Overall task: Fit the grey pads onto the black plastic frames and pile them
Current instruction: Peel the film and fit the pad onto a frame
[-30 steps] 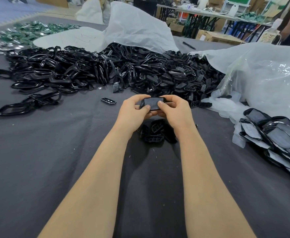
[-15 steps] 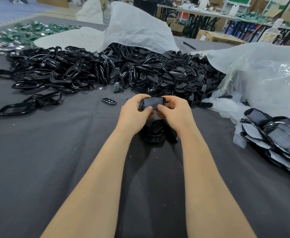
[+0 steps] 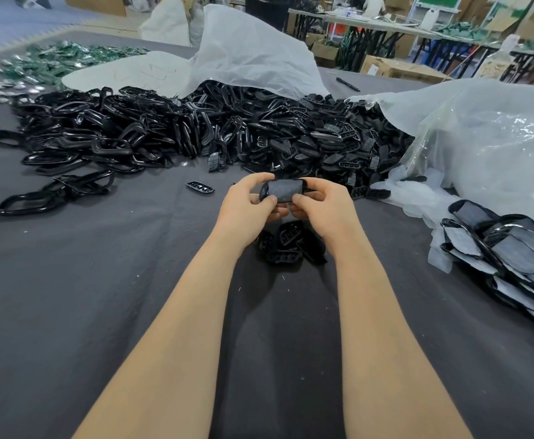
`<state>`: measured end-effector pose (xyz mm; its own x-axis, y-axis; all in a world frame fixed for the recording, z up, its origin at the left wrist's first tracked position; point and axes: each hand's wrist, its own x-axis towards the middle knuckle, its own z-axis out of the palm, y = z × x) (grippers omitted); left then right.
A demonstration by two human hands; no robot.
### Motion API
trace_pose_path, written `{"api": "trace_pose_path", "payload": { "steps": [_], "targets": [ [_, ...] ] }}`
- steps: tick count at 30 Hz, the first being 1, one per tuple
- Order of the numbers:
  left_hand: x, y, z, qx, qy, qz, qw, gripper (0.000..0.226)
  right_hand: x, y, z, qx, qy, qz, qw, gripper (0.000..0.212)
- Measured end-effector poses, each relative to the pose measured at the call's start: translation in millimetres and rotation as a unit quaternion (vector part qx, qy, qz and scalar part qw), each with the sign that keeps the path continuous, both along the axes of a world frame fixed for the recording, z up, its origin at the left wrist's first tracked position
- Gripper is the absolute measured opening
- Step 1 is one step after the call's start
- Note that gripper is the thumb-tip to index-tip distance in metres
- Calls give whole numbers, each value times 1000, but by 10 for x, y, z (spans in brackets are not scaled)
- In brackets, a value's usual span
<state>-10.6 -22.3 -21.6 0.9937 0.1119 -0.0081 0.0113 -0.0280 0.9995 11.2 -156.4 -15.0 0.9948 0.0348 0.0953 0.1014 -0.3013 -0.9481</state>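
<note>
Holding a black frame [image 3: 263, 193] up between both hands at the middle of the picture, I keep its grey pad [image 3: 283, 191] facing me. My left hand [image 3: 246, 207] curls round the left end, forefinger arched over the top edge and thumb pressing the lower edge of the pad. My right hand [image 3: 325, 207] grasps the right end the same way, its thumb tip close to the left thumb under the pad. Both wrists are bent slightly inward, and both bare forearms run straight out from the bottom of the frame, nearly parallel.

Just below my hands a small cluster of black parts [image 3: 286, 245] lies on the dark grey cloth [image 3: 69, 296]. A single black piece [image 3: 199, 187] lies alone to the left of my left hand. Beyond the hands, a big heap of loose frames [image 3: 101, 144] spreads across the upper left, merging into a heap of smaller black pieces [image 3: 322, 137] at upper centre. A white sheet [image 3: 243, 55] drapes over the back of these heaps, and a clear plastic bag [image 3: 496, 144] bulges at the upper right. At the right edge, the pile of fitted frames [image 3: 506, 251] lies with grey faces up, overlapping one another. A pen [image 3: 348, 84] lies on the cloth behind the heaps, and green parts [image 3: 60, 58] are scattered in the far upper left.
</note>
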Motion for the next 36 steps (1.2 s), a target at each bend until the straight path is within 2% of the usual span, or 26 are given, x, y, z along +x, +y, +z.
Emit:
{"api": "trace_pose_path", "payload": {
  "steps": [5, 15, 24, 30, 36],
  "targets": [
    [4, -5, -8, -1, 2, 18, 1000, 17, -14, -4, 3, 7, -1, 1, 1000, 30],
    [0, -8, -26, 21, -11, 25, 999, 21, 2, 24, 1, 20, 11, -31, 999, 12],
    [10, -6, -13, 62, -22, 32, 997, 20, 10, 37, -1, 28, 0, -31, 999, 19],
    [16, 8, -14, 10, -15, 21, 1000, 16, 12, 25, 11, 28, 6, -39, 999, 11],
    [12, 8, -11, 10, -11, 32, 999, 17, -10, 36, 10, 27, 10, -29, 999, 18]
  ]
}}
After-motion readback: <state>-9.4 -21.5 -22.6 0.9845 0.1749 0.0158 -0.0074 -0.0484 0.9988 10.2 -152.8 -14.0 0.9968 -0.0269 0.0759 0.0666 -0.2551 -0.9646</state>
